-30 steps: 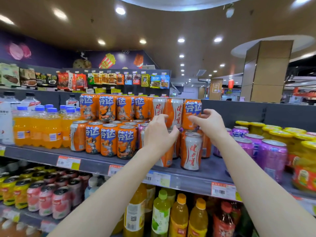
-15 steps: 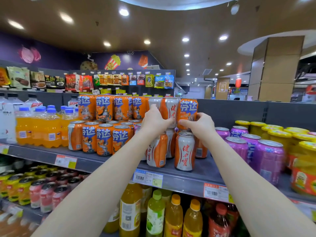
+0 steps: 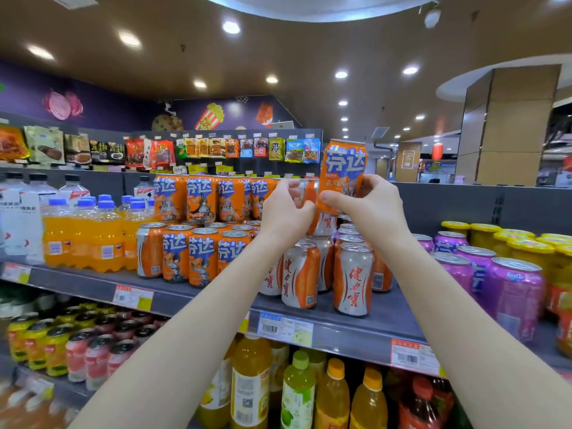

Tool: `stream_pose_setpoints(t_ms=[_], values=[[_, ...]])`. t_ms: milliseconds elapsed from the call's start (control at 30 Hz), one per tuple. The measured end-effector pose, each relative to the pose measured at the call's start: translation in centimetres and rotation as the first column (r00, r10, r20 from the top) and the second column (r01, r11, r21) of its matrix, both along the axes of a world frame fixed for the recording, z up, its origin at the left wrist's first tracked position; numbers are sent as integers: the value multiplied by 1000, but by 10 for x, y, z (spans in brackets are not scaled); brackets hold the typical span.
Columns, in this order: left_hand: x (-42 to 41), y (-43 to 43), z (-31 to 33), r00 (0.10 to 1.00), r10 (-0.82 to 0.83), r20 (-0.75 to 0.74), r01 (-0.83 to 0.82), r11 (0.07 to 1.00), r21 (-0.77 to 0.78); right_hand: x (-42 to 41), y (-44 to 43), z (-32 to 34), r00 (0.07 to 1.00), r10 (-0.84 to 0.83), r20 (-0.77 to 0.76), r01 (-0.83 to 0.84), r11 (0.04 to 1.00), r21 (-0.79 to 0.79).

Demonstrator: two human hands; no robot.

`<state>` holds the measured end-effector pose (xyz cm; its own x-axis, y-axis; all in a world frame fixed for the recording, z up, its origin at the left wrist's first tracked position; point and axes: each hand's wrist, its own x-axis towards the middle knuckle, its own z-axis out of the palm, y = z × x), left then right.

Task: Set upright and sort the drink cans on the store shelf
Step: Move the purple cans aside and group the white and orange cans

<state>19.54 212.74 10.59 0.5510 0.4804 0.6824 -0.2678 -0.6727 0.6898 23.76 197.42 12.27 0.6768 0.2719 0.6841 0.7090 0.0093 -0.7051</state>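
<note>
**Right grip (image 3: 371, 205) holds an orange can clear of the shelf**

Right grip pinches the lower half of the orange can (image 3: 343, 171), with the thumb across its front and the fingers curled round its right side. This can has blue lettering. It is in the air, nearly upright with a slight tilt, above the white-and-orange cans (image 3: 353, 280). Left grip (image 3: 286, 212) sits just left of it with its fingers curled, in front of the upper tier of those cans. Whether it clasps one of them I cannot tell.

Nearest, below the arms, yellow and orange drink bottles (image 3: 297, 391) stand on the lower shelf, with small cans (image 3: 55, 345) to their left. Above them, price tags (image 3: 284, 331) line the front edge of the grey shelf (image 3: 387, 317).

On that shelf the white-and-orange cans stand upright under both grips, some stacked two high. To their left is a block of blue-lettered orange cans (image 3: 201, 257), with a second tier on top further back. Further left stand orange soda bottles (image 3: 77, 239). To the right are purple cans (image 3: 513, 292), then yellow-lidded cans (image 3: 526, 249).

Far behind, snack packets (image 3: 216, 148) hang on a dark rack.
</note>
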Motion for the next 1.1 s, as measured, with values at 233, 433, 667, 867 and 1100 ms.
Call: stream_pose_setpoints(t_ms=[233,433,667,867,1100], values=[[-44,54,-4,900,-334,280,366,928,-68,-34,66,6,997,67,-24,-68,997,-42],[-71,147,-4,920,-376,109,370,926,71,-50,146,7,987,119,-112,-119,993,2],[-83,228,-17,948,-316,-21,314,930,192,-57,223,-3,980,99,-175,-102,995,-9],[-74,263,-22,1000,-24,7,22,979,205,-47,253,-12,983,-71,-167,66,997,-39],[-68,285,-28,973,153,-172,-127,980,157,-34,259,-17,955,-138,-264,117,989,-94]])
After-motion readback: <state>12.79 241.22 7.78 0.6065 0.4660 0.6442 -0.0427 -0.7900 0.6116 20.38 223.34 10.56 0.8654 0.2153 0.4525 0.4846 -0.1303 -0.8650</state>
